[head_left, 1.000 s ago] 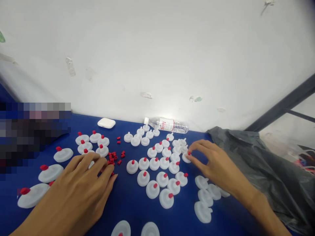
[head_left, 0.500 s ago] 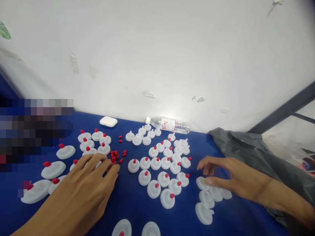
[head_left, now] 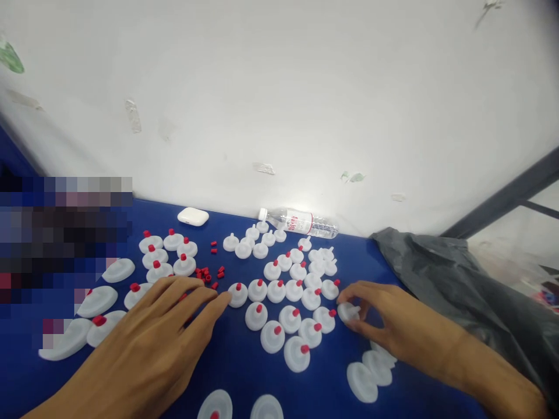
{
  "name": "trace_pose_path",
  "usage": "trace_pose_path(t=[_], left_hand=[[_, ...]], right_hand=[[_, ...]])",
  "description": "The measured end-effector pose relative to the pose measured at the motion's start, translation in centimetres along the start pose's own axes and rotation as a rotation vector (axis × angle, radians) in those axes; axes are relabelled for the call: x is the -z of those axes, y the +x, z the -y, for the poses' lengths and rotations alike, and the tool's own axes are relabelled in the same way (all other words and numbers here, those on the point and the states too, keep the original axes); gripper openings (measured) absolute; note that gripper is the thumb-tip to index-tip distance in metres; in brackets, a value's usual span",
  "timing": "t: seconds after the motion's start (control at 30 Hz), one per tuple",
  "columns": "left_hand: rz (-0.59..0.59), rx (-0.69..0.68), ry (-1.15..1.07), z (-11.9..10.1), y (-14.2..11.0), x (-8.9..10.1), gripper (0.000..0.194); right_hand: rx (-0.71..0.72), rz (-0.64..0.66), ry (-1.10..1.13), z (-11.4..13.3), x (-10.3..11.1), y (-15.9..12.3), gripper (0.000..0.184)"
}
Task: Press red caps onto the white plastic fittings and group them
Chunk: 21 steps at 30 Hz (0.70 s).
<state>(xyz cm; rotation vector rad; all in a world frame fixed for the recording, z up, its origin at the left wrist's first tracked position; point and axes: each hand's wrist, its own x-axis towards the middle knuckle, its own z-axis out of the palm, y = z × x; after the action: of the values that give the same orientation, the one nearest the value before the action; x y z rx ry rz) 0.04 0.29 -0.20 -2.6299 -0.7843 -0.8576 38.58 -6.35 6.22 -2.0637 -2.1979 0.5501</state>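
Between the thumb and fingers of the right hand (head_left: pixel 388 317), right of centre, an uncapped white disc (head_left: pixel 347 312) is now gripped, taken from the cluster (head_left: pixel 362 382) at lower right. The left hand (head_left: pixel 163 334), lower left, is held open beside the red caps (head_left: pixel 208 278), shifted rightward. Near the wall (head_left: pixel 279 105), a clear bottle (head_left: pixel 300 222) is laid sideways; its contents cannot be made out.

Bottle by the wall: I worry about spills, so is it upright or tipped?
Tipped: the bottle lies on its side along the wall, white cap to the left.
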Motion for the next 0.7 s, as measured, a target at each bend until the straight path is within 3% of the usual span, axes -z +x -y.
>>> trace_pose_path(t=[0.17,0.3,0.37,0.53,0.7], left_hand=[[-0.021,0.012,-0.077,-0.1,-0.6,-0.1,0.04],[-0.039,0.069,-0.244,-0.4,-0.7,-0.2,0.037],[-0.042,0.054,-0.278,-0.6,-0.6,-0.2,0.036],[-0.111,0.003,-0.276,-0.9,-0.3,0.1,0.038],[-0.138,-0.044,-0.304,-1.3,-0.2,0.8,0.042]], right_hand=[[0.099,-0.269,-0.058,1.3,1.1,-0.9,0.025],[0.394,-0.526,-0.07,4.2,0.3,-0.9,0.018],[0.54,-0.638,-0.116,5.8,-1.0,-0.6,0.024],[0.67,-0.744,-0.174,8.2,-3.8,-0.3,0.025],[0.708,-0.749,-0.17,8.9,-4.6,-0.5,0.028]])
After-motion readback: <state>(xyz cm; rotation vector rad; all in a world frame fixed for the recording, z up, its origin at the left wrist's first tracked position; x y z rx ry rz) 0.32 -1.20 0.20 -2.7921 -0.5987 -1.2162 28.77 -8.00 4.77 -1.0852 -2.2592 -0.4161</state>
